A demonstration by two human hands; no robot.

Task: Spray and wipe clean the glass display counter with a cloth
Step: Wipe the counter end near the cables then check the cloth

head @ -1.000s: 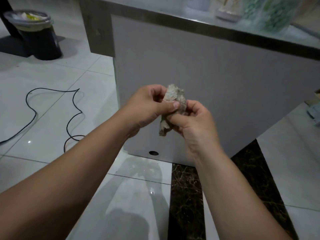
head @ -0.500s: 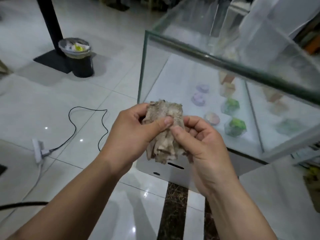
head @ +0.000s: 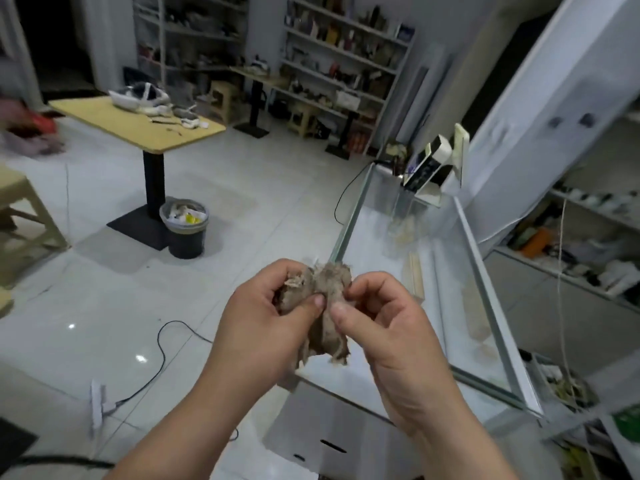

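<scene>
Shop shelves [head: 341, 55] stand behind; left hand [head: 263, 323] and right hand [head: 391, 329] both pinch a crumpled cloth [head: 329, 285], the glass worktop [head: 377, 244] running away lengthwise below, nearer the right hand.

A: cloth [head: 327, 299] half buried under left hand [head: 263, 327] and right hand [head: 391, 334], full shape unreadable.
B: Agreed. Hands block near corner of the counter [head: 377, 237]. Shelf goods [head: 346, 46] too blurred to name. Red smear [head: 27, 128] clipped by the left edge.
</scene>
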